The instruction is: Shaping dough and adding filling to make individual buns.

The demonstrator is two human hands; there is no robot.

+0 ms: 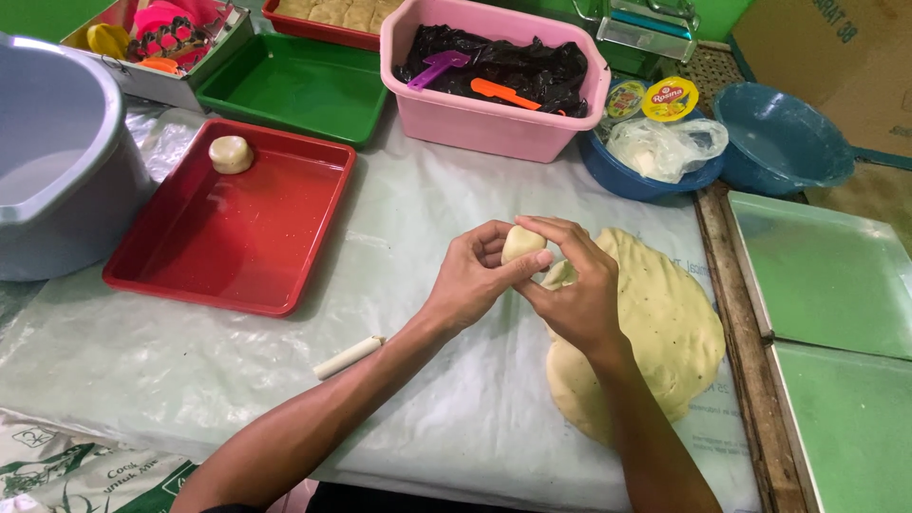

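1. Both hands meet above the plastic-covered tabletop [427, 218], sharing one small pale lump of dough [522, 243].
2. The left hand [475, 275] curls its fingers [496, 234] round the lump from the left, thumb pressed against it.
3. The right hand [573, 285] closes over it from the right, fingers [556, 228] arched across the top, so the lump is pinched between the two hands, lifted clear of the tabletop.
4. Just beneath the right hand lies the big flat sheet of pale yellow-green dough [655, 332], spread on the plastic.
5. Left of the hands, a small white cylindrical stick [349, 357] lies on the tabletop.
6. Further left sits a red rectangular plastic tray [237, 247] with one round dough ball [231, 154] in its far corner.
7. Behind it is a green tray [294, 85], then a pink plastic tub [494, 119] holding black plastic, a purple scraper [437, 66] and an orange scraper [505, 94].
8. To the right, a blue bowl [627, 176] carries a crumpled clear bag [665, 147] and a round yellow-lidded package [670, 98] with a red label.
9. Bottom left, a white sack with green print [85, 475] pokes in at the edge.
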